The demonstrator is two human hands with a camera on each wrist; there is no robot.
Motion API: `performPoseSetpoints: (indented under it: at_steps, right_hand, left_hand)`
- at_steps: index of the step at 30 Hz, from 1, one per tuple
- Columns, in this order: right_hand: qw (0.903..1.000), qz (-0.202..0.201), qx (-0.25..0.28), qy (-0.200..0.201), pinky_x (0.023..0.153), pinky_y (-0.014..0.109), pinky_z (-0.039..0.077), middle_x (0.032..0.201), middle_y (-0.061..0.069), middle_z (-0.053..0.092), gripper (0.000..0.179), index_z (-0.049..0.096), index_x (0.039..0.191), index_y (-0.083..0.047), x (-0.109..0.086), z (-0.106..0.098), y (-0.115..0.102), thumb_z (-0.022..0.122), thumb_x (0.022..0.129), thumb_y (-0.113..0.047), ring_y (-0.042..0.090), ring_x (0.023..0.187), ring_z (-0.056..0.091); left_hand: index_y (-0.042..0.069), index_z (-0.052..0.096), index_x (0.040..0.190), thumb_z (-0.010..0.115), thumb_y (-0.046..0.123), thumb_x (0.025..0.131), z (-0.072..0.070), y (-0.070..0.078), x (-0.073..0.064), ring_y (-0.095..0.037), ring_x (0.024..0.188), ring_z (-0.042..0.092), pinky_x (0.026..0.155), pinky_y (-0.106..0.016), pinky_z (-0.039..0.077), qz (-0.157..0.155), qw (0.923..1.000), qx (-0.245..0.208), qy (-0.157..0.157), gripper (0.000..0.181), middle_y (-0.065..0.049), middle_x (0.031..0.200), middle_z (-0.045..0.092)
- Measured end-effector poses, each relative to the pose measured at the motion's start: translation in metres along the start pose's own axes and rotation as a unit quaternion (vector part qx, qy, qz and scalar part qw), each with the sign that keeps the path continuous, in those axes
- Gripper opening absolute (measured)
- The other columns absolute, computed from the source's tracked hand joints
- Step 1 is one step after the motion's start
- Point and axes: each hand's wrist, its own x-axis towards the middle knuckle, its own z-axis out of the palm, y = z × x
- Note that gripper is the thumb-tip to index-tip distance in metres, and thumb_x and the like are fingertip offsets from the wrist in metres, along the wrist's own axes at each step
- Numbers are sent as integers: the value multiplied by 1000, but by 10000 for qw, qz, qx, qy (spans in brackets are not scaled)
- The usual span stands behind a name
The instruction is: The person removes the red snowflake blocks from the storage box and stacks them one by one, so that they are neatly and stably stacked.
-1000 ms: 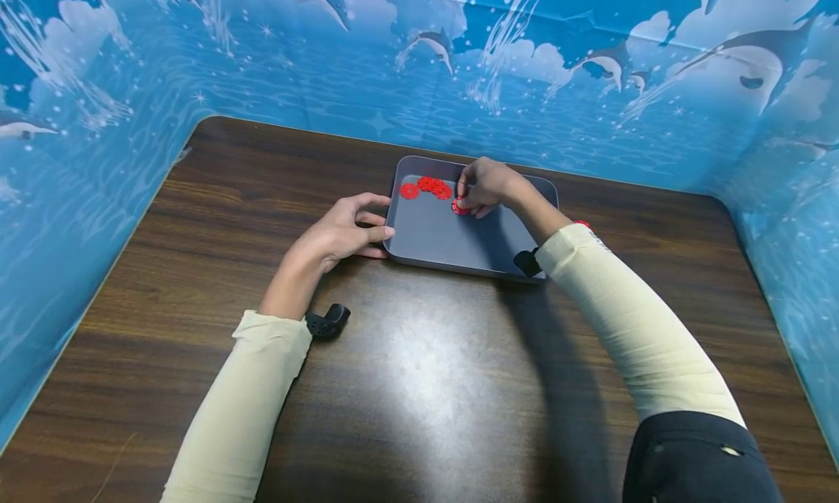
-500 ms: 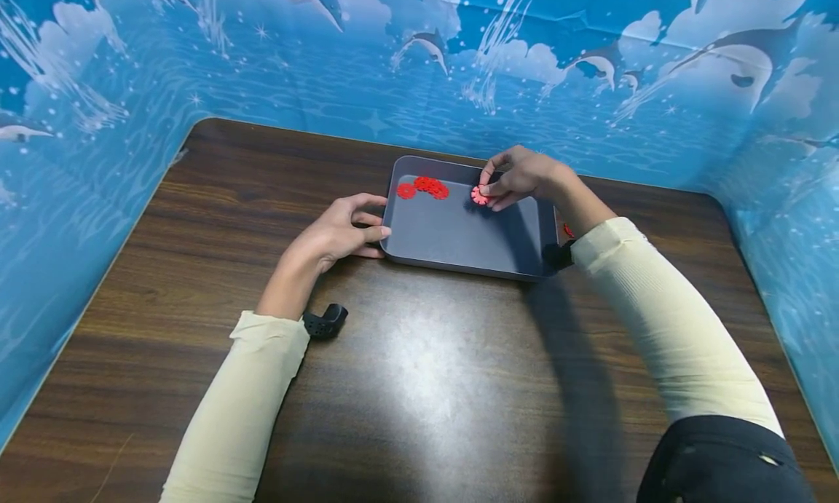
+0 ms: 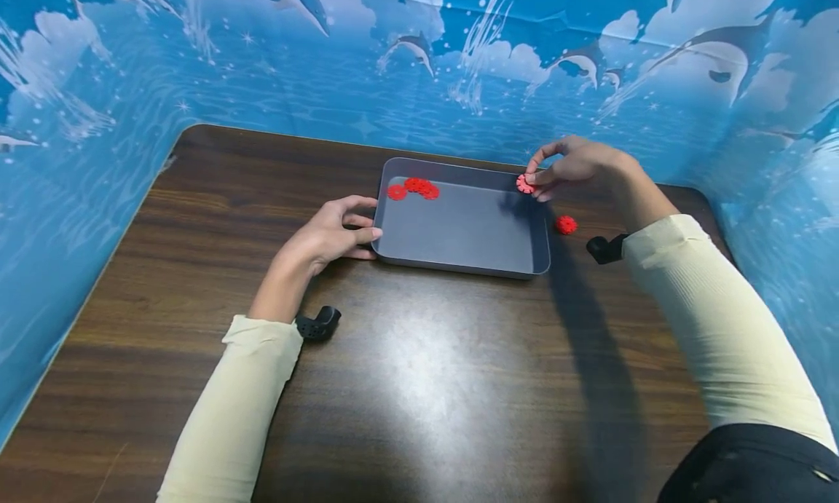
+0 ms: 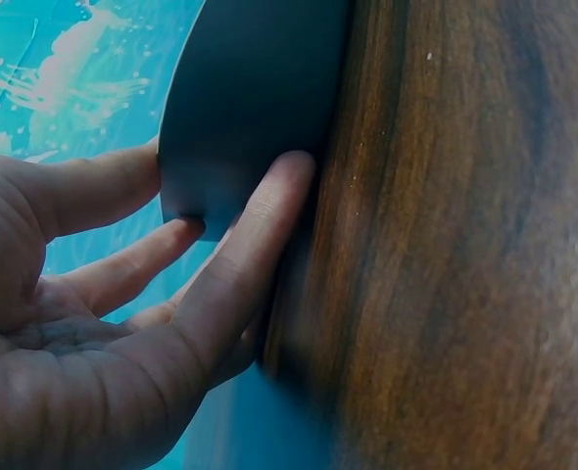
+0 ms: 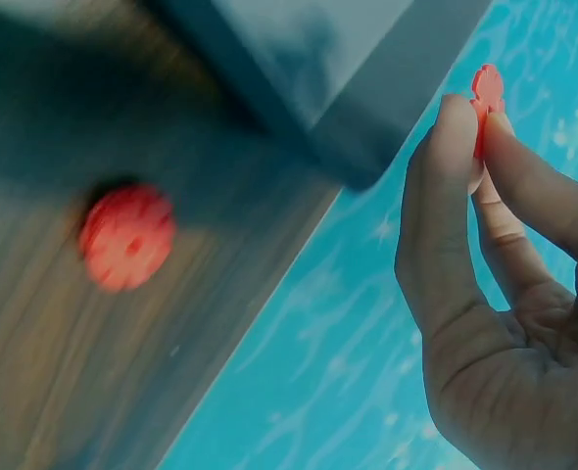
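One red disc point(image 3: 524, 184) pinched in right hand point(image 3: 573, 164) grip, raised by far right corner of tray point(image 3: 468, 230).
Could slip with any loosening, or clip tray if carried low; risk of bumping tray into red pile point(image 3: 566, 225) near right edge from hard push by left hand point(image 3: 331, 231), loose-fingered against left edge.

In front of you lay a dark brown table point(image 3: 164, 270) with streaky wood grain and rounded far corners. A bright glare point(image 3: 419, 372) whitened the middle of its near half, and a thin pale line point(image 3: 110, 471) slanted over the wood at your lower left. Behind the table and along both sides you had a blue sheet point(image 3: 295, 88) printed with rippling water, white clouds point(image 3: 518, 60), small stars point(image 3: 182, 106) and leaping dolphins point(image 3: 735, 55), a large one at your upper right.
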Motion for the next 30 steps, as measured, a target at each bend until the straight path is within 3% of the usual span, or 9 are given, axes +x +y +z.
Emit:
performPoseSetpoints:
  at_steps: [10,17,26,30]
  right_hand:
    - [9977,428,505,124,88,33,68,107,4,68,30,54,137,1,-8,-11,52,58,112,-14,11,87,75]
    - [9920,558,1122,134,93,40,69,102,6,70,19,56,128,4,-13,-11,86,57,111,-4,15,87,78]
    - [9867,797,1390,277,89,37,70,96,6,69,22,52,132,7,-10,-2,97,54,111,-1,15,82,78]
    - [9856,850,1397,438,88,36,70,101,8,68,22,53,131,7,-9,2,100,56,110,0,15,82,78]
  left_hand:
    - [16,32,170,61,8,110,-3,-3,-3,-38,127,67,96,-36,68,-16,10000,-33,-3,66,-24,157,47]
    - [16,31,170,61,9,110,-2,-2,-1,-38,127,66,96,-37,68,-24,10000,-50,-18,67,-24,157,47]
    - [16,31,170,61,8,110,-1,0,1,-38,129,65,96,-37,68,19,9999,-101,-67,67,-25,157,46]
    - [16,32,170,61,7,110,1,0,1,-38,129,65,96,-36,68,17,9999,-97,-60,67,-24,156,47]
